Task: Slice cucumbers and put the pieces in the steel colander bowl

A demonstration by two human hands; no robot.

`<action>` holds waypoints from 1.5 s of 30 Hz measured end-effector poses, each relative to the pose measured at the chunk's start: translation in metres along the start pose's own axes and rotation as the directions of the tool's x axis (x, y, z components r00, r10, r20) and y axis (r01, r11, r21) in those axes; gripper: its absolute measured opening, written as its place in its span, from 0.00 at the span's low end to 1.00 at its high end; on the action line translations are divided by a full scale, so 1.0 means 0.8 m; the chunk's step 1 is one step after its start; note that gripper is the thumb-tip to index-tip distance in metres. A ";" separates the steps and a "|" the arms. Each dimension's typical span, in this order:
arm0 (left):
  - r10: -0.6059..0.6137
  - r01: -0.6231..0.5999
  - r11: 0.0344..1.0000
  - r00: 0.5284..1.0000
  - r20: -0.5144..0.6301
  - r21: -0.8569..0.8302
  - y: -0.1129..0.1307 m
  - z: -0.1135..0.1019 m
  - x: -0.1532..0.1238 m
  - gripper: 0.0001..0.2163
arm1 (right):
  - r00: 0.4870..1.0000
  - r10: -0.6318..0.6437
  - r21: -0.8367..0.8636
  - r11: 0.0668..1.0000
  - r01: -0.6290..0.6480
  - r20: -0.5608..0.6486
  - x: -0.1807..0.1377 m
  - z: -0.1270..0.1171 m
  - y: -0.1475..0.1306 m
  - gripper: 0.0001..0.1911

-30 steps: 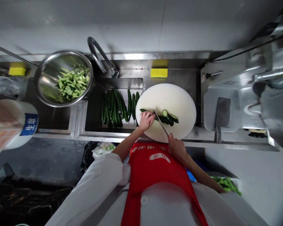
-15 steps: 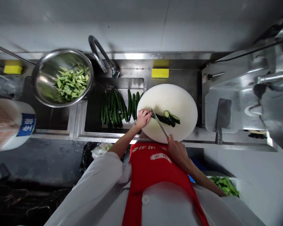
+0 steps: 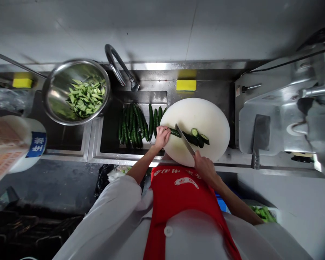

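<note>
On the oval white cutting board [image 3: 206, 112], my left hand [image 3: 162, 137] grips the left end of a dark green cucumber [image 3: 175, 132]. My right hand [image 3: 204, 165] is closed round the handle of a knife [image 3: 186, 141], its blade slanting up and left across the board. The blade's far end lies against the cut end of the held cucumber. Just right of the blade are cut cucumber pieces [image 3: 199, 139], some showing pale faces. Whole cucumbers [image 3: 133, 126] lie side by side in the sink to the left of the board.
A steel bowl [image 3: 52, 95] of sliced cucumber stands left of the faucet [image 3: 119, 65]. Behind the board is a yellow sponge [image 3: 186, 85]. A cleaver [image 3: 260, 133] rests on the right side. A white container with a blue label [image 3: 38, 144] stands far left.
My left hand has drawn slightly left from the blade, so more of the held cucumber shows between hand and knife. The whole view has shifted slightly.
</note>
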State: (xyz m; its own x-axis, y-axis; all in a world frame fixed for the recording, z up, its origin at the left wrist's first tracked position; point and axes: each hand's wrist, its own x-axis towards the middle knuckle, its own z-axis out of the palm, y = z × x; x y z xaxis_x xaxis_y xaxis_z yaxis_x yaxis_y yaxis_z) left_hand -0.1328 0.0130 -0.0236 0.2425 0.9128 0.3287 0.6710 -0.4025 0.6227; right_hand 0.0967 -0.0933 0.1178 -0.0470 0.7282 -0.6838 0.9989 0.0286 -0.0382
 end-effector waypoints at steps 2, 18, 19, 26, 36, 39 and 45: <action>-0.004 0.004 1.000 1.000 0.013 0.019 0.000 0.001 -0.001 0.12 | 1.000 -0.014 -0.011 1.000 0.014 -0.007 -0.011 -0.005 0.000 0.17; -0.011 0.012 1.000 0.999 0.037 -0.028 -0.001 -0.006 0.000 0.11 | 0.996 -0.056 -0.065 0.996 0.060 0.072 0.027 0.001 -0.035 0.21; -0.026 0.026 0.998 1.000 0.018 -0.051 -0.002 -0.009 0.000 0.11 | 0.997 -0.051 -0.063 0.997 0.055 0.062 0.030 0.002 -0.035 0.20; -0.096 0.094 0.991 0.995 -0.021 -0.095 -0.014 -0.011 0.002 0.10 | 0.999 -0.045 -0.087 0.995 0.044 -0.010 0.021 -0.011 -0.027 0.18; -0.063 0.065 0.994 0.998 0.023 -0.085 -0.012 -0.009 0.008 0.11 | 0.995 -0.096 -0.093 0.991 0.094 -0.021 0.008 -0.019 -0.047 0.18; -0.054 0.053 0.995 0.998 -0.014 -0.090 -0.010 -0.009 0.007 0.10 | 0.997 -0.076 -0.060 0.995 0.075 0.000 0.019 -0.015 -0.055 0.17; -0.026 0.026 0.997 1.000 0.006 -0.067 -0.008 -0.015 0.000 0.08 | 0.998 -0.060 -0.022 0.998 0.060 0.015 0.041 0.000 -0.051 0.20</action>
State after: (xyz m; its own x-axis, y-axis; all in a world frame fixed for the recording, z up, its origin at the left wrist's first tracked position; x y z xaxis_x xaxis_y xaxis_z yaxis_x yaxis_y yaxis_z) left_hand -0.1453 0.0150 -0.0190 0.2297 0.9232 0.3081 0.6284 -0.3824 0.6774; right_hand 0.0543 -0.0705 0.0968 -0.1070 0.7148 -0.6911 0.9941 0.0877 -0.0632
